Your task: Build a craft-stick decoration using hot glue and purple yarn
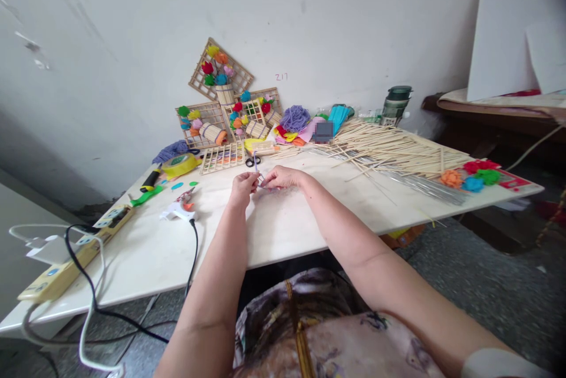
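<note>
White tabletop | hands close together, pinching purple strand | arms extended

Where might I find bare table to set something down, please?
Bare table lies between the power strip and the white corded tool, and between the right forearm and the silvery wires. It's crowded along the wall with flower panels and yarn, and rightward under the wooden sticks.

A white-topped table carried the scissors. Left of the scissors lay a stick lattice, a yellow tape roll and, farther left, a yellow-and-black tool. Nearer than the scissors, to their left, sat a white glue gun and a long power strip. Right of the scissors spread thin wooden sticks and silvery wires.
</note>
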Tool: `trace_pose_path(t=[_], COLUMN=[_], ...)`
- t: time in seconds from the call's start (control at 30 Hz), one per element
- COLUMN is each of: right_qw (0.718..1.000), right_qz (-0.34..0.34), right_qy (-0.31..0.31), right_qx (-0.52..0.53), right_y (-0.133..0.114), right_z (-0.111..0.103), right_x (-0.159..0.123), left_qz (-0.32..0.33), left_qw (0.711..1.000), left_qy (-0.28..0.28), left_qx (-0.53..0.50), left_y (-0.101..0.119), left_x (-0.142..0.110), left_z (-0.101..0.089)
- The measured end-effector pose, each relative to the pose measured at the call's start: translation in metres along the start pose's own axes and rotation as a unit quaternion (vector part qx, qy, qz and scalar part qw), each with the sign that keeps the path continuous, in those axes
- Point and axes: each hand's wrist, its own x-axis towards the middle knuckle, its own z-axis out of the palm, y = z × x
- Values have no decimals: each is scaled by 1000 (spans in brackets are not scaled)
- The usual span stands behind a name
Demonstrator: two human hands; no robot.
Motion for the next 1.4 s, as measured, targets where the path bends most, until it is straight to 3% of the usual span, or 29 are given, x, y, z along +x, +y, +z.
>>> trace_pose_path(t=[0.13,0.23,0.4,0.57,0.7,0.83,1.13,1.4], right_qw=[997,995,975,913,871,851,837,830], right_qz=[59,96,182,210,204,165,125,95], right_qy=[-35,-13,103,223,282,305,323,281], right_qx=[-15,-7,-81,-271,-346,-395,-423,-473], right_y=[5,12,15,13,17,22,38,37], right_z=[0,-3,-10,-13,-12,-17,-34,-44], right_x=[1,3,15,38,51,56,77,103], left_qz=[57,39,-54,-150,-150,-121,-93,-63], left_qw=[996,993,979,951,953,965,985,993], left_qy=[50,72,18,-17,-27,-51,-86,-93], left_qx=[-46,-85,-198,-269,-261,-225,-118,-23], left_y=[5,8,22,34,31,21,-14,-16], left_x=[3,6,16,27,31,30,38,32], left_z=[-4,-9,-7,-1,-2,-6,-12,-1])
